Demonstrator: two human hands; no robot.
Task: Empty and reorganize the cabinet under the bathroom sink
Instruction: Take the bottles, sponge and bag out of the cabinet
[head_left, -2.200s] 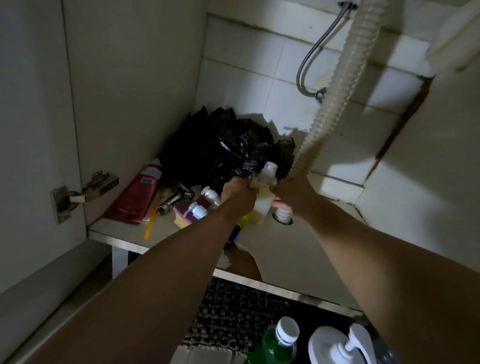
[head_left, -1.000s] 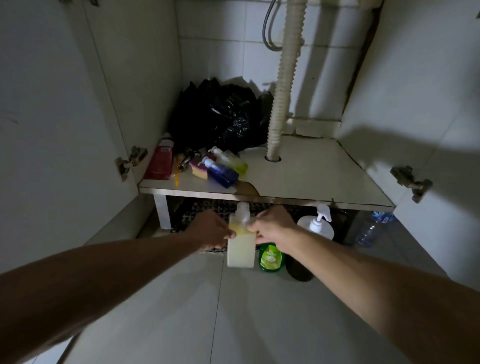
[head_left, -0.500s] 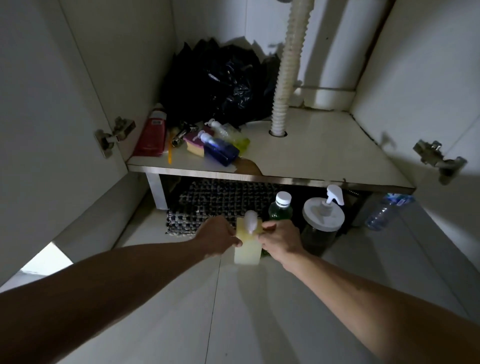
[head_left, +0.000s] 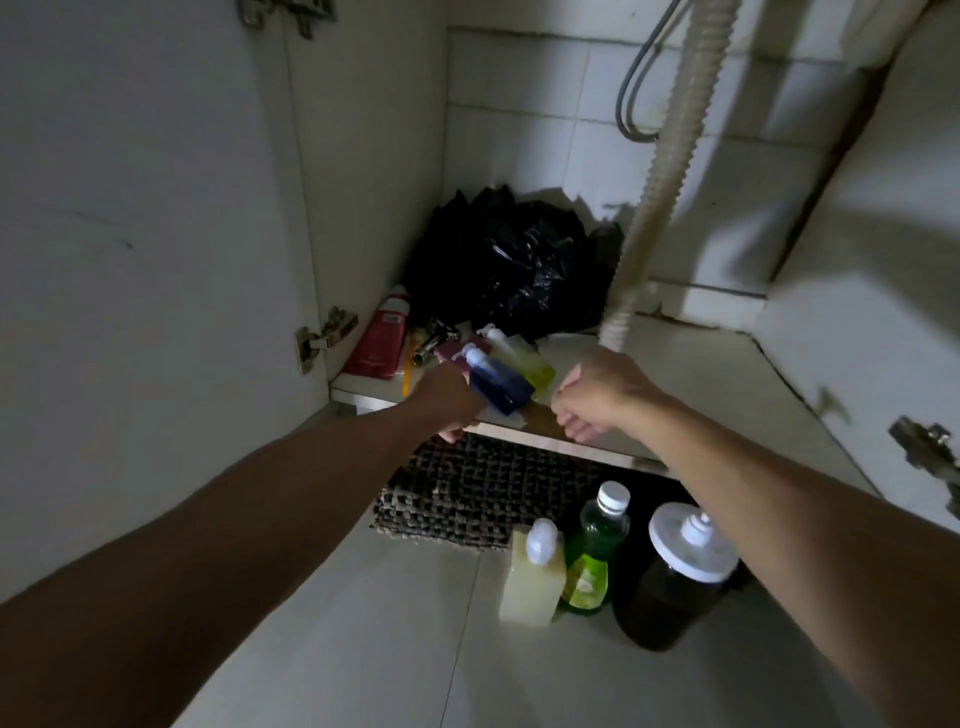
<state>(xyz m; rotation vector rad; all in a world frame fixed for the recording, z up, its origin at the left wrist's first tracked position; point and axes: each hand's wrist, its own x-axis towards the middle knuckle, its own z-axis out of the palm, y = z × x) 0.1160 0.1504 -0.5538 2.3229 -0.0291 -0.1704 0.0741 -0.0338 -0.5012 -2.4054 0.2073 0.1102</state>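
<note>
left hand (head_left: 447, 397): hovering right at the shelf's (head_left: 691, 395) front edge, just beside the blue pump bottle (head_left: 496, 382), fingers curling under and holding nothing as far as I can see
right hand (head_left: 592, 397): hanging over the shelf edge, fingers loosely curled, gripping nothing
yellow soap bottle (head_left: 532, 582): standing upright on the floor tiles (head_left: 363, 649), touching the green bottle (head_left: 595, 558)
dark jar with white pump lid (head_left: 675, 587): sitting just right of the green one
still lying on the shelf: red tube (head_left: 379, 340), yellow-green pump bottle (head_left: 522, 353), black bag (head_left: 514, 267) bunching up at the back
hose (head_left: 652, 176): corrugated, running down into the shelf
mat (head_left: 488, 493): woven, lying under the shelf
</note>
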